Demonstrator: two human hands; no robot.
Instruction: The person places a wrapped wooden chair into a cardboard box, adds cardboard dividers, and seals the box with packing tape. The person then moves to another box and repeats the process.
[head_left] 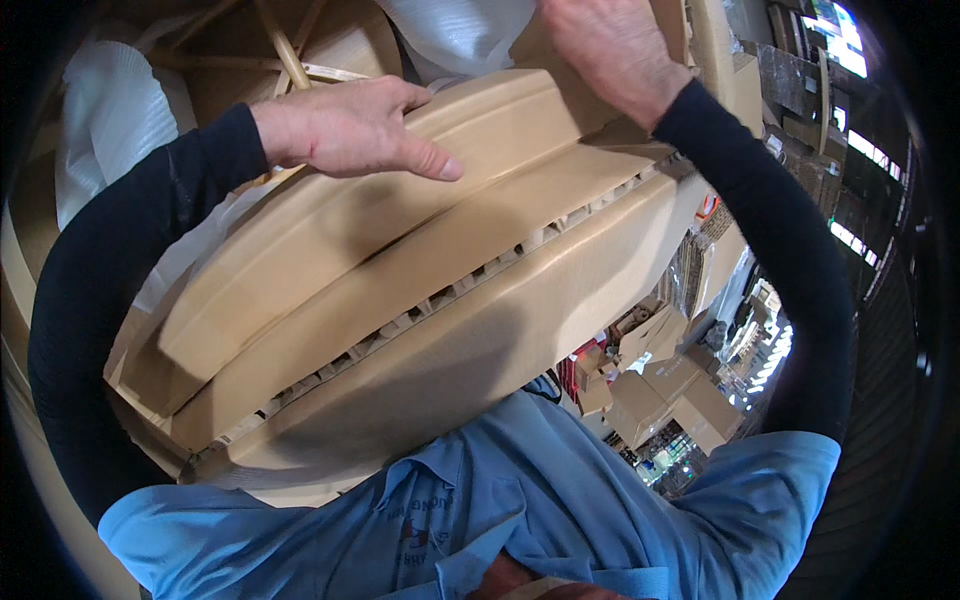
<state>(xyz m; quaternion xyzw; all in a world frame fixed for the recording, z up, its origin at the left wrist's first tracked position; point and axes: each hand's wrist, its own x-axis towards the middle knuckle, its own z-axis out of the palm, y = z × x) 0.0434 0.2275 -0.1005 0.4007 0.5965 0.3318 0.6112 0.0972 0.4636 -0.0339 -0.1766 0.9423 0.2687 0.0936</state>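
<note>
A large brown cardboard box side [450,370] stretches in front of my body, with a row of honeycomb-like cells showing along its open edge. Beyond that edge rises a folded cardboard flap [330,225]. My left hand [350,125] lies over the flap's upper edge, the thumb pressed along the near face and the other fingers mostly hidden behind. At the top of the view, my right hand [615,50] bends over the flap's right end. Its fingers are cut off by the frame, so its grip cannot be made out.
White foam wrap [110,120] bulges at the upper left, with more foam wrap [455,35] between my hands. Wooden bars [280,45] cross inside the box. Down to the right lie several cardboard cartons [665,395]; stacked dark shelving [800,90] stands at the far right.
</note>
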